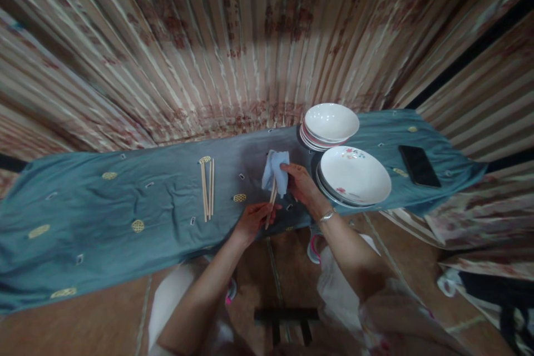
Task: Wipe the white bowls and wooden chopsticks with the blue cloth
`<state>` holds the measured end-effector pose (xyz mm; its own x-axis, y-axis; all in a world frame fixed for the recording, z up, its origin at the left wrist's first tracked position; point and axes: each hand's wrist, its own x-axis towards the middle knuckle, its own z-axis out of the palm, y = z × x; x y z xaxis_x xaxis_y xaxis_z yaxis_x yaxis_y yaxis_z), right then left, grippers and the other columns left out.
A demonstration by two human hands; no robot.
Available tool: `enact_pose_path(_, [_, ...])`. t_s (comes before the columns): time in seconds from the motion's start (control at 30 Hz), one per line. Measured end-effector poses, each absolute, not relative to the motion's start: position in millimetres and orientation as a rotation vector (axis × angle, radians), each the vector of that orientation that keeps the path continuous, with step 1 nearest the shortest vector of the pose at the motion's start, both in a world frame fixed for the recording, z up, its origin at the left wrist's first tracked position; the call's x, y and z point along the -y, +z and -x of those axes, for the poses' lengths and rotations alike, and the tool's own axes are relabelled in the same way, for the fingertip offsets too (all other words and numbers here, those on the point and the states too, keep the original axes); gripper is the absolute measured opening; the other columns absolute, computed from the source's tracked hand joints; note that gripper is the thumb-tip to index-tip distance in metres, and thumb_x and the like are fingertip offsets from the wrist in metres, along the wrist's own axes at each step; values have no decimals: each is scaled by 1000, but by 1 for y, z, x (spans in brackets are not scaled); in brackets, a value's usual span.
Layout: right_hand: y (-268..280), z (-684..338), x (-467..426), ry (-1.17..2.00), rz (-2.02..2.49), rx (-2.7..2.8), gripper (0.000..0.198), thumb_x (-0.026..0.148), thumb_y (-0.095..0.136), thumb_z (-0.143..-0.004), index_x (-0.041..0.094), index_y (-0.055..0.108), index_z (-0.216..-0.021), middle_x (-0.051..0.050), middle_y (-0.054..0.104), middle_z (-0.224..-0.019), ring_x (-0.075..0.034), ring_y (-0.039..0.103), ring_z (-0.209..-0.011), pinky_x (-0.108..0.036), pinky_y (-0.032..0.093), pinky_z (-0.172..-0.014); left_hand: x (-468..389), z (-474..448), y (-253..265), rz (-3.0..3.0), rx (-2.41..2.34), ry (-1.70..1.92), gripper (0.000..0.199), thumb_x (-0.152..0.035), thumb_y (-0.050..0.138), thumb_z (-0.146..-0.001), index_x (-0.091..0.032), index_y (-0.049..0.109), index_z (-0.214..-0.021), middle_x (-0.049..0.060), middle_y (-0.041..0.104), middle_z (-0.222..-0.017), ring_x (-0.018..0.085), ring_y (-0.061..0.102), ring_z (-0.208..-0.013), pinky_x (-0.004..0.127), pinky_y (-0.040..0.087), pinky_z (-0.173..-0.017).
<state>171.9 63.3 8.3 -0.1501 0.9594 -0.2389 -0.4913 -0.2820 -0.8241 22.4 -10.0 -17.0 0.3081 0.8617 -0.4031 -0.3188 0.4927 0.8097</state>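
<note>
Both forearms reach forward from the near edge of the table (pixel 100 250), angled in towards each other. The left hand (pixel 253 219) is lower and nearer, its fingers curled round the lower part of some chopsticks (pixel 272 196), which slant upward in front of the body. The right hand (pixel 303 183), with a bracelet (pixel 327 215) at its wrist, bends in from the right, fingers pinching a pale blue cloth (pixel 280 169) against the chopsticks' upper part. More chopsticks (pixel 207 189) lie to the left; stacked plates (pixel 354 175) stand just right of the right hand, with stacked bowls (pixel 331 120) behind and a curtain (pixel 208 61) beyond.
</note>
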Motion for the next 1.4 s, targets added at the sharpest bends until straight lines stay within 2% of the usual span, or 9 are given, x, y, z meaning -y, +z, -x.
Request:
enact_pose_path(0.23, [0, -160, -57, 1749, 940, 769, 32, 43, 81, -56, 18, 66, -69, 3, 65, -56, -11, 54, -47, -22, 42, -46, 9, -21, -20, -660, -936, 926, 38, -45, 78, -59, -11, 73, -75, -1, 53, -54, 8, 45, -50, 23, 30, -49])
enact_pose_path(0.43, [-5, -147, -47, 1863, 927, 784, 34, 42, 82, -54, 16, 69, -72, 1, 68, -61, -9, 56, -49, -22, 47, -52, 4, -17, -14, -561, -940, 1025, 31, -38, 81, -56, -12, 63, -58, -1, 56, -53, 7, 47, -50, 21, 35, -51])
enact_pose_path(0.67, [-8, -144, -49, 1765, 915, 778, 31, 40, 82, -55, 16, 69, -70, 2, 67, -60, -9, 55, -51, -22, 44, -51, 1, -17, -13, -444, -1052, 1076, 36, -34, 87, -45, -11, 68, -65, 3, 67, -61, 9, 57, -52, 21, 43, -52])
enact_pose_path(0.83, [-7, -144, -50, 1748, 923, 794, 33, 43, 80, -57, 17, 68, -73, 2, 67, -59, -10, 55, -48, -23, 45, -50, -2, -20, -11, -398, -1061, 1120, 36, -27, 90, -40, -12, 67, -65, 0, 67, -61, 7, 59, -52, 19, 46, -55])
enact_pose_path(1.4, [3, -166, -63, 1585, 981, 747, 29, 41, 79, -56, 18, 70, -73, 2, 68, -62, -12, 55, -54, -23, 41, -52, 6, -19, -15, -439, -1051, 969, 36, -35, 86, -50, -10, 70, -70, 2, 64, -58, 7, 56, -50, 18, 43, -50])
